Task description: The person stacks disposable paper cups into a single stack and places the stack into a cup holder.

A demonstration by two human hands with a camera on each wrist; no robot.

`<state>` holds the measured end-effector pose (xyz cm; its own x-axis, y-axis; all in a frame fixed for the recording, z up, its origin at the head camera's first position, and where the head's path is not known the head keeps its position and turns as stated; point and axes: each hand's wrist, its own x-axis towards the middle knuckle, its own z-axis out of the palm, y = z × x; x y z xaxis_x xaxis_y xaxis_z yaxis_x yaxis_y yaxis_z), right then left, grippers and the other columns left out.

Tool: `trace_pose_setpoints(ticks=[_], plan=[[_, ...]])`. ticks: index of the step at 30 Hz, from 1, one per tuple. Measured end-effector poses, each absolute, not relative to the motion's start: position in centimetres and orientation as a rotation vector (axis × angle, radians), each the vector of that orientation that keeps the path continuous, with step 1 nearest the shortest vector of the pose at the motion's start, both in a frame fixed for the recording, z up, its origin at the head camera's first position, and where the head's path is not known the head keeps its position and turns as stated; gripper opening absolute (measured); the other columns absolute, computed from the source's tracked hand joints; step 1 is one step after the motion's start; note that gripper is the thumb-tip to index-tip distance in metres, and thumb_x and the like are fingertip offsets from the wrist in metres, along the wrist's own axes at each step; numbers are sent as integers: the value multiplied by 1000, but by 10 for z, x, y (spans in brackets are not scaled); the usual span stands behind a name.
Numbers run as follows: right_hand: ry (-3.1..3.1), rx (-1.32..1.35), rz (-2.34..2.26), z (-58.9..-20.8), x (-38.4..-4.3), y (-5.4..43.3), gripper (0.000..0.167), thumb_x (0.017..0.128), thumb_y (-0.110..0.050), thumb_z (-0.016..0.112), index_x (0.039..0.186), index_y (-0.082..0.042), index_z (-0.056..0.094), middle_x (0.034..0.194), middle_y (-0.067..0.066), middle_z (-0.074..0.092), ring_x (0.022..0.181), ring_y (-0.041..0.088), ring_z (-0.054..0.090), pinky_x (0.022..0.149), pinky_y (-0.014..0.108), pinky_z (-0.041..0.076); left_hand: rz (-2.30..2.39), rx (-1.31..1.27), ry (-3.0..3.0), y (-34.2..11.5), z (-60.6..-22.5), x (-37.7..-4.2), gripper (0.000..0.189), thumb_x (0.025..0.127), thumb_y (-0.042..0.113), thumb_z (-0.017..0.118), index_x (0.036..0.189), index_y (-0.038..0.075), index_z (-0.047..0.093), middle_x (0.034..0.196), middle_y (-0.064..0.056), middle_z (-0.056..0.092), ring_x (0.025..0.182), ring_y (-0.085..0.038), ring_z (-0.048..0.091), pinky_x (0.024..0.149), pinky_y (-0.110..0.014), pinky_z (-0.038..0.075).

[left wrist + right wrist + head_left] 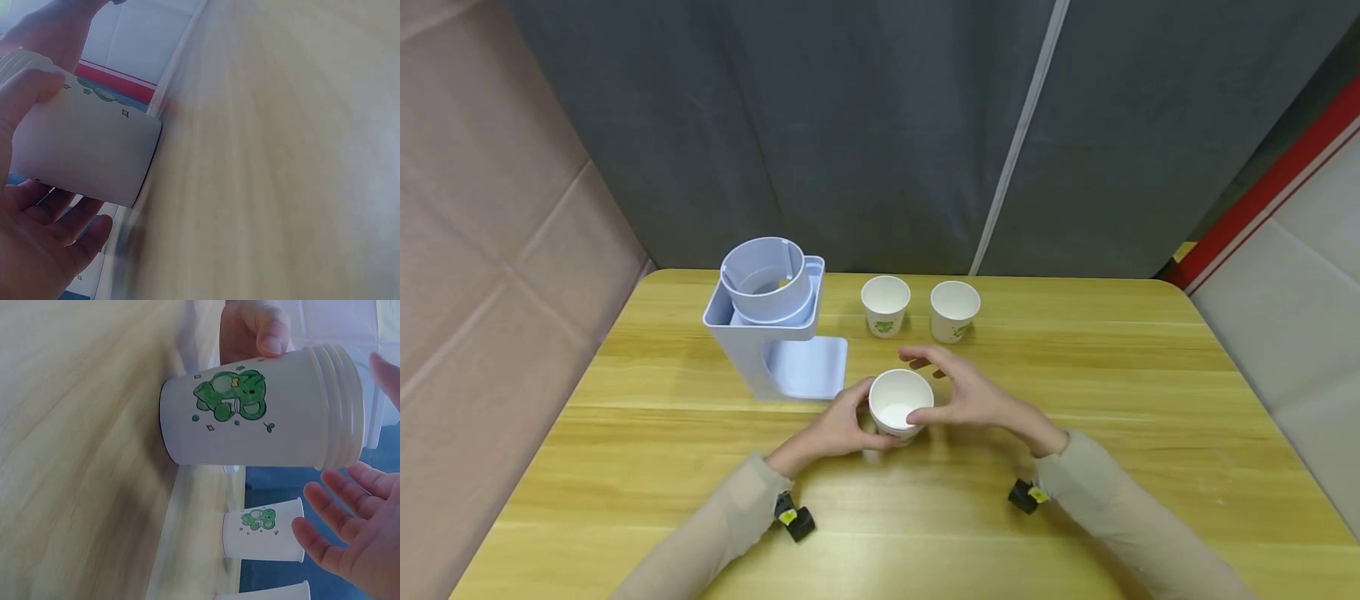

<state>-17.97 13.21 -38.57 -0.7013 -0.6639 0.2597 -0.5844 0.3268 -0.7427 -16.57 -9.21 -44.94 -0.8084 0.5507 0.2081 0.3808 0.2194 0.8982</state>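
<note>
A stack of nested white paper cups [901, 401] stands upright on the table, several rims showing at its top. My left hand [846, 424] holds the stack from the left, thumb in front and fingers behind. In the right wrist view a green bear print shows on the outer cup [250, 412]. Around the stack's rim on the right my right hand [966, 392] is spread, thumb and fingers wide apart. Its fingers [350, 494] look apart from the cups in the right wrist view. Behind stand two single paper cups, a left one [884, 305] and a right one [954, 310].
At the left of the wooden table [1150, 400] stands a pale plastic stand [741, 350] with a round open container [767, 283] on top and a flat base plate [808, 367]. A dark curtain [865, 142] hangs behind the table's far edge.
</note>
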Motion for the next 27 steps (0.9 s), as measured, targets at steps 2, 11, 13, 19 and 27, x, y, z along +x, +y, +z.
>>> trace_pose_setpoints(ticks=[2,11,13,19,27], plan=[[2494,-1159,-1335,-385,-181,134,72,72,-17,81,133,-2,45,131,11,52,113,32,52,84,49,45,1641,890,2327,-92,-449,-166,72,64,8,84,127,1,50,119,-10,60,108,-22,54,96,-38,41],[2548,-1058,-1402,-385,-186,144,64,77,-10,77,132,1,46,128,17,54,112,30,52,84,53,45,1641,917,2333,-92,-449,-166,73,64,7,84,127,-1,49,119,-13,59,108,-23,55,96,-39,42],[2567,-1037,-1431,-384,-189,147,61,78,-8,75,131,3,46,127,18,54,111,31,53,84,53,45,1647,918,2329,-92,-449,-166,73,64,7,84,128,-2,49,120,-13,59,109,-24,54,97,-39,41],[2612,-984,-1542,-385,-197,158,57,79,-1,72,130,2,47,124,19,55,109,34,54,81,56,45,1654,918,2328,-92,-451,-167,74,64,8,85,128,-2,49,120,-14,59,110,-25,55,97,-39,41],[2742,-894,-1615,-380,-205,166,54,76,8,71,125,10,48,119,26,56,102,42,53,76,57,46,1660,924,2318,-92,-451,-167,74,63,6,85,128,-2,49,121,-14,59,111,-24,54,98,-38,41]])
